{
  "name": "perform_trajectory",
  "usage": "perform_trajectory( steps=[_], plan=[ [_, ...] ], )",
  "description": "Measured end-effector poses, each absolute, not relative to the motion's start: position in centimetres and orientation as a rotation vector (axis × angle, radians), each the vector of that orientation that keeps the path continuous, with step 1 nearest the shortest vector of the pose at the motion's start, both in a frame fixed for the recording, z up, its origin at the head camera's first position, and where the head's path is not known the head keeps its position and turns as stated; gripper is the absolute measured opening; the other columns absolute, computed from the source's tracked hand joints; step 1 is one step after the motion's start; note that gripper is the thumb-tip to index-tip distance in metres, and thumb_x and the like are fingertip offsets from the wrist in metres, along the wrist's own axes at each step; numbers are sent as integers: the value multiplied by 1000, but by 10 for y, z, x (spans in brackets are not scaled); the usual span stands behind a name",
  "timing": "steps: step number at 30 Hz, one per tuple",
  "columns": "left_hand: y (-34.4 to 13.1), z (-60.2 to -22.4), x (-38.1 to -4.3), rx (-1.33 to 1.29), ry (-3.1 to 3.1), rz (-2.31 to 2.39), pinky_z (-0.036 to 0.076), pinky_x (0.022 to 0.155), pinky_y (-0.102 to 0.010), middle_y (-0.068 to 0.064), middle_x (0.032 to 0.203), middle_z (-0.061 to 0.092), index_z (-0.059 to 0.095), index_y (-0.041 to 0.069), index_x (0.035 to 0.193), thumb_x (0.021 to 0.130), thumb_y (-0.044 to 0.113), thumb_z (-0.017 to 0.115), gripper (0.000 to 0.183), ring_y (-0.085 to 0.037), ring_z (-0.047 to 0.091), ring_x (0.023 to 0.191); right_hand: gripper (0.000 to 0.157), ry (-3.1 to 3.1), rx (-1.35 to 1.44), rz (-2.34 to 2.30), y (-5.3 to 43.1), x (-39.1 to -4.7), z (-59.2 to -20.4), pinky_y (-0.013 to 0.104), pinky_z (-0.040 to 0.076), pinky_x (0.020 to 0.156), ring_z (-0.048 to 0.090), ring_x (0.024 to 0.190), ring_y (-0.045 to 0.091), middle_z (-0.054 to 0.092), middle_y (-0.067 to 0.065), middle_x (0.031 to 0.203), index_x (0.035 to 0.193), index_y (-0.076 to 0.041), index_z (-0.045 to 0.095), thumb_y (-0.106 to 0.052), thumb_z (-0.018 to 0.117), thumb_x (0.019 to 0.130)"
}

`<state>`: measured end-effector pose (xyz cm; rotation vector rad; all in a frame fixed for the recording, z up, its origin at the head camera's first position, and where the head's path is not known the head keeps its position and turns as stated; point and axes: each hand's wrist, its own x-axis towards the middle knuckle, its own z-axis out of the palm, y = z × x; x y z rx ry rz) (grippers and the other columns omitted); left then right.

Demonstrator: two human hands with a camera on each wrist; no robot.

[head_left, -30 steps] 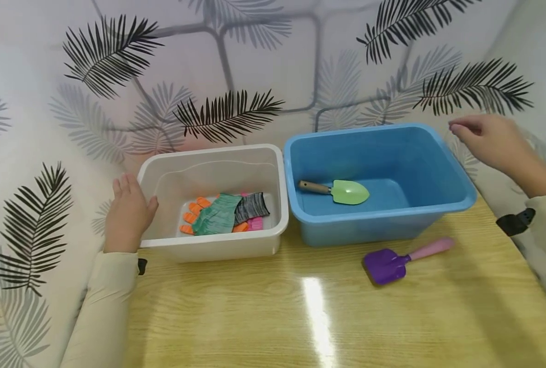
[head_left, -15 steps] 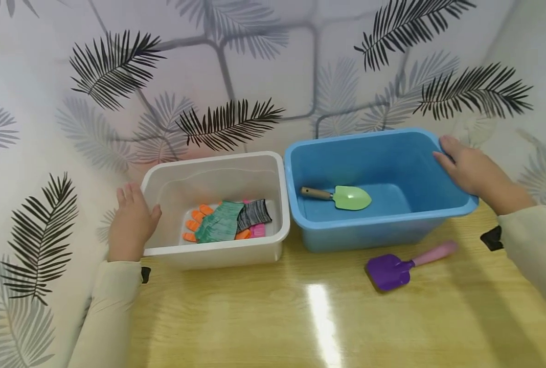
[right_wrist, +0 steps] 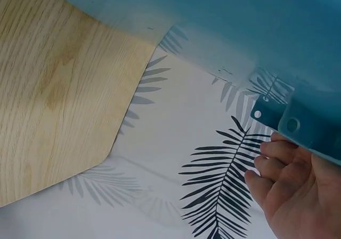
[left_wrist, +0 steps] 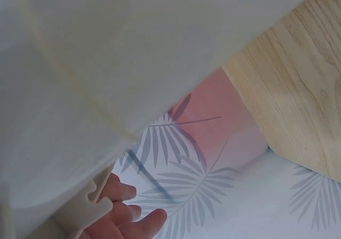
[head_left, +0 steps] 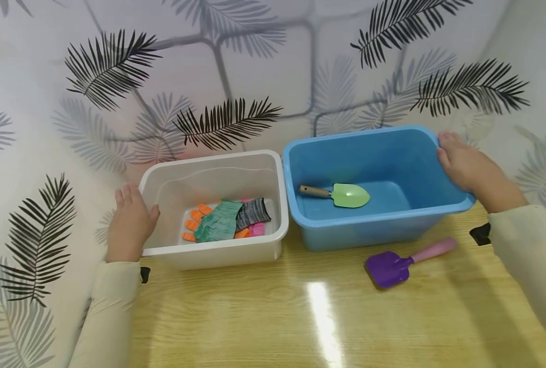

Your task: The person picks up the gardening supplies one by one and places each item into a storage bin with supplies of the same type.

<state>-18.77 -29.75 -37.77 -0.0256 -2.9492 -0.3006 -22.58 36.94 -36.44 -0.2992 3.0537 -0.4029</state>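
Observation:
My left hand (head_left: 130,225) holds the left rim of a white plastic tub (head_left: 213,250), thumb over the edge. In the left wrist view its fingers (left_wrist: 123,209) curve below the rim. Gloves (head_left: 220,222) in green, grey-black, orange and pink lie inside that tub. At the other side, my right hand (head_left: 466,166) grips the right rim of a blue tub (head_left: 360,232), with its fingers (right_wrist: 277,167) under the lip in the right wrist view. A green-bladed hand trowel (head_left: 350,196) with a wooden handle lies on the blue tub's floor.
A purple toy shovel (head_left: 389,269) with a pink handle lies on the wooden table (head_left: 236,317), in front of the blue tub. Both tubs stand side by side, their rims close together. Leaf-patterned cloth (head_left: 254,66) hangs behind and beside the table.
My right hand has come in leftward from beside the blue tub and taken hold of its right rim. The left hand stays at the white tub's rim; the view has shifted slightly.

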Motion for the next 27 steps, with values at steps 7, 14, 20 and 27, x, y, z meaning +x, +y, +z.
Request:
perform_trajectory(
  steps=[7,14,20,27],
  plan=[
    [-298,-379,-184,-10,-2952,-320,20,103,-59,-44,138,16,12,-24,136,91,21,51,74,-56,14,129,58,3053,-313,-364,367,-225,-363,49,0,110,-6,137,40,-1,31,148,142,12,-1,-27,14,101],
    [-299,-379,-186,-32,-2946,-309,21,103,-59,-44,137,17,13,-24,135,91,21,51,73,-56,14,129,58,3054,-274,-381,366,-223,-366,50,2,110,-2,137,41,1,31,148,143,11,0,-27,14,101],
    [-298,-376,-191,-114,-2886,-367,20,104,-58,-42,139,18,17,-22,135,94,22,48,68,-53,12,132,58,3042,-244,-399,366,-221,-369,51,2,110,-1,137,42,0,30,148,143,9,-3,-27,15,101],
    [-243,-336,-150,-499,-2578,-649,14,111,-45,-17,151,18,27,-1,144,98,28,41,56,-25,7,140,59,3053,-250,-407,366,-222,-365,50,3,110,0,137,41,2,29,149,144,8,-1,-27,18,101]
  ],
)
